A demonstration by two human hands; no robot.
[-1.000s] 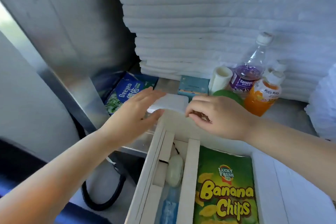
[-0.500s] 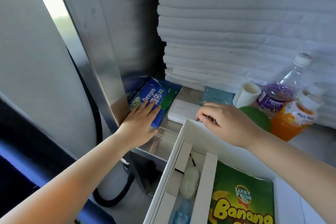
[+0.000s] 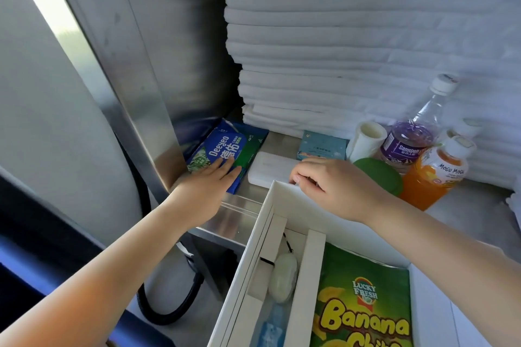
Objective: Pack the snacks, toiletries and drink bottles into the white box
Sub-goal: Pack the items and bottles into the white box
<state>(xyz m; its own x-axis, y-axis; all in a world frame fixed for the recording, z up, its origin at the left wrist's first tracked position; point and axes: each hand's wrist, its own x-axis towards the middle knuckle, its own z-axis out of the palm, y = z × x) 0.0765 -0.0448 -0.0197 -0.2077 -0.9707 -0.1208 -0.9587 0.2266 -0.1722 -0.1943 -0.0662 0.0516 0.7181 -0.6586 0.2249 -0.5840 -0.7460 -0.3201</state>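
Note:
My left hand [image 3: 207, 187] lies with straight fingers on a blue and green Deeyeo wipes packet [image 3: 225, 148] on the steel shelf. My right hand [image 3: 332, 187] curls its fingers over the far rim of the white box [image 3: 255, 236]. Just beyond that rim lies a flat white case [image 3: 269, 170]. Inside the box sit a green banana chips bag [image 3: 363, 310], a small white oval thing [image 3: 282, 277] and a blue item [image 3: 269, 331]. A purple drink bottle [image 3: 408, 141] and an orange Mogu Mogu bottle [image 3: 435, 175] stand at the right.
A tall stack of folded white towels [image 3: 352, 36] fills the back of the shelf. A teal packet [image 3: 322, 148], a white tube [image 3: 366, 139] and a green lid [image 3: 379, 179] lie near the bottles. A steel post [image 3: 132, 110] rises at the left; a black hose [image 3: 169, 310] hangs below.
My left hand has left the white case and moved left onto the Deeyeo packet. My right hand has stayed on the box's far rim.

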